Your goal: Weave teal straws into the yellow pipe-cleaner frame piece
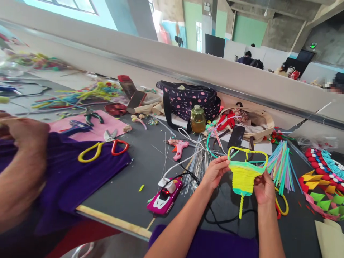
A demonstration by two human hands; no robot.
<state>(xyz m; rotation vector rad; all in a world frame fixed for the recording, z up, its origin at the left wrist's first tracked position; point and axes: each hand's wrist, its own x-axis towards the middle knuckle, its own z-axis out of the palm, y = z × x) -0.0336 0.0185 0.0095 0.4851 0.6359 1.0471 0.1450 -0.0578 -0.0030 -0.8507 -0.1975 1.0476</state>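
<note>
Both of my hands hold up a small woven piece [244, 176] made of yellow and mint-green pipe cleaners, with a yellow loop on top and a yellow tail hanging below. My left hand [215, 171] pinches its left edge. My right hand [264, 188] grips its right lower edge. The piece hangs above the dark grey table [134, 172]. A bundle of pastel pipe cleaners [281, 166] lies just right of it.
A pink glue gun [178, 147], a pink car-shaped power strip [164, 196], scissors [103, 147], a polka-dot bag [188, 98], a bottle [197, 119] and a phone [236, 136] lie on the table. Another person's arm [24, 168] reaches in at left over purple cloth [70, 179].
</note>
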